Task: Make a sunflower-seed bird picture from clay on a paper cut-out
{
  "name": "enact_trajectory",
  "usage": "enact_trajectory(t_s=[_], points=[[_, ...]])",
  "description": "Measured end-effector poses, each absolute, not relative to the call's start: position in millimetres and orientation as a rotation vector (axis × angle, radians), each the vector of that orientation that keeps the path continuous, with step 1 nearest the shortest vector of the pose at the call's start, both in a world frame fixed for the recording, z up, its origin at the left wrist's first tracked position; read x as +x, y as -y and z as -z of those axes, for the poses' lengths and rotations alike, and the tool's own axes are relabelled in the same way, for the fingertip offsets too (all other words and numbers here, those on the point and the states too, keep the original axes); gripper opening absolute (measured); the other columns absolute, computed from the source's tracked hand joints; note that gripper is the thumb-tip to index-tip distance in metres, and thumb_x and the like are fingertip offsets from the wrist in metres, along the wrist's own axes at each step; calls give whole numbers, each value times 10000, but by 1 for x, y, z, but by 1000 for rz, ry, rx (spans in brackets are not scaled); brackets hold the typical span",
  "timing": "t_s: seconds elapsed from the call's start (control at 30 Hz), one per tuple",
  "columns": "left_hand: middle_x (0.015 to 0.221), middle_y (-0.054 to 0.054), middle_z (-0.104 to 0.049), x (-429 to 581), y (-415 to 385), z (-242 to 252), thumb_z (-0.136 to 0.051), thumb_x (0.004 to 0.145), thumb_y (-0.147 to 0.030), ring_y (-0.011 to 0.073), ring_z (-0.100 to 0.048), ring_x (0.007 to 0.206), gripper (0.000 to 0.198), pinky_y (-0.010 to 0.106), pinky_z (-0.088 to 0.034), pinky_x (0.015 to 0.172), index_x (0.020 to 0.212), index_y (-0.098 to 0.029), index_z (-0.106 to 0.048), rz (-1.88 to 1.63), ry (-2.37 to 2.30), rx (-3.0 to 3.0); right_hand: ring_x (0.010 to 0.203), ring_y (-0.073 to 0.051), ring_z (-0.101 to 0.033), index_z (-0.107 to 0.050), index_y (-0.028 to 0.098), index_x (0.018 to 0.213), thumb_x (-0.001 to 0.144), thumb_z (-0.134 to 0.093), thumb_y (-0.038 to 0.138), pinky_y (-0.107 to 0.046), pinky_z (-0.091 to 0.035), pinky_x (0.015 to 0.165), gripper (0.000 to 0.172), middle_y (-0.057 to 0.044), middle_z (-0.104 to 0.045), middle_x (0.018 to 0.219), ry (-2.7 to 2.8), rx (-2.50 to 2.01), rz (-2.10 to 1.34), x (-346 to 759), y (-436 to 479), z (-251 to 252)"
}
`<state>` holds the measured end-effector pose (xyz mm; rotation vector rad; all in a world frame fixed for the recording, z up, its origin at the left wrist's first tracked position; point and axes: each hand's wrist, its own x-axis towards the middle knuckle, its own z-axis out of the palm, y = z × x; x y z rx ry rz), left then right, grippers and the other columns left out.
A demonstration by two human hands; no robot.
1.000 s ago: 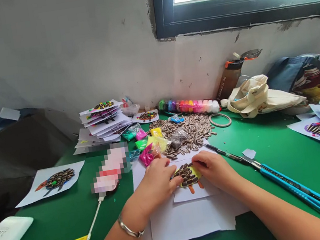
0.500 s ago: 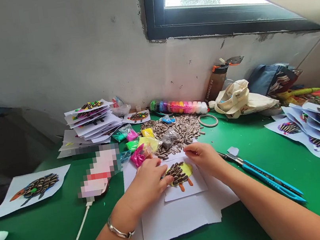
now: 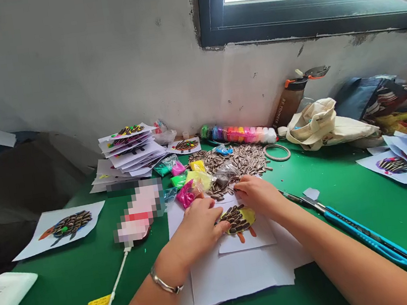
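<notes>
A small white card (image 3: 264, 237) lies on a few larger white sheets (image 3: 234, 285). It bears a yellow clay body (image 3: 250, 215) with two orange legs, partly covered by rows of striped sunflower seeds (image 3: 237, 221). My left hand (image 3: 199, 227) rests on the card's left side, thumb and fingers apart, hiding that part of the picture. Above the card's top edge, my right hand (image 3: 258, 194) is pinched around a small dark sunflower seed, mostly hidden by the fingertips. The pile of loose seeds (image 3: 246, 159) is just beyond this hand.
Bagged clay (image 3: 188, 193) lies left of the seeds, near a pixelated object (image 3: 139, 213) with a white cable. Blue-handled tweezers and a cutter (image 3: 364, 230) lie at right. Stacked seed pictures (image 3: 130, 153) stand behind; a tape roll (image 3: 277, 152), cloth bag (image 3: 314, 125) and bottle (image 3: 289, 101) are farther back.
The whole view has shifted, so things appear farther right, and more of a white device shows at lower left. Both hands keep nearly the same places over the card.
</notes>
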<state>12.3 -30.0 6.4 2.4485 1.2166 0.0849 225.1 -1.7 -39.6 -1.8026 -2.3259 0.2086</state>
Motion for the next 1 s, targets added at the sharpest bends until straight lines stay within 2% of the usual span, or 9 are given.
enact_trajectory(t_s=[0.2, 0.33, 0.47, 0.63, 0.8, 1.0], points=[[999, 76, -566, 12, 28, -6, -528, 918, -366, 229, -528, 953, 240, 334, -440, 830, 878, -182, -676, -83, -1198, 2459, 739, -151, -553, -671, 180, 748, 910, -467, 185, -250, -308, 597, 261, -55, -627, 832, 2313, -1831, -168, 221, -2, 39], [1013, 87, -570, 12, 27, -6, -520, 922, -358, 234, -534, 960, 247, 348, -438, 858, 889, -174, -681, -81, -1179, 2470, 749, -153, -565, -662, 184, 809, 934, -416, 181, -245, -338, 622, 276, -55, -650, 848, 2213, -1866, -137, 228, 4, 30], [1007, 91, -579, 13, 25, -5, -509, 927, -357, 245, -533, 972, 260, 365, -434, 868, 909, -175, -695, -78, -1162, 2474, 674, -143, -580, -668, 200, 863, 934, -435, 259, -237, -396, 632, 251, -16, -663, 735, 1929, -1732, -405, 241, 28, 24], [1023, 87, -571, 12, 21, 1, -495, 935, -373, 247, -527, 974, 278, 378, -431, 873, 993, -197, -703, -98, -1131, 2498, 702, -149, -597, -694, 210, 873, 849, -535, 275, -242, -437, 645, 173, 2, -677, 757, 1638, -1555, -776, 246, 57, 34], [1018, 83, -567, 12, 20, 1, -500, 931, -370, 245, -529, 964, 270, 371, -437, 857, 995, -207, -706, -79, -1136, 2482, 688, -138, -576, -694, 211, 834, 831, -522, 218, -237, -421, 630, 172, 11, -676, 750, 1729, -1536, -846, 241, 61, 38], [1014, 81, -565, 13, 20, 2, -511, 922, -371, 241, -532, 949, 255, 357, -441, 831, 970, -203, -698, -79, -1144, 2491, 754, -145, -604, -705, 209, 833, 833, -487, 156, -248, -428, 682, 224, -8, -696, 823, 1834, -1504, -740, 242, 57, 41]])
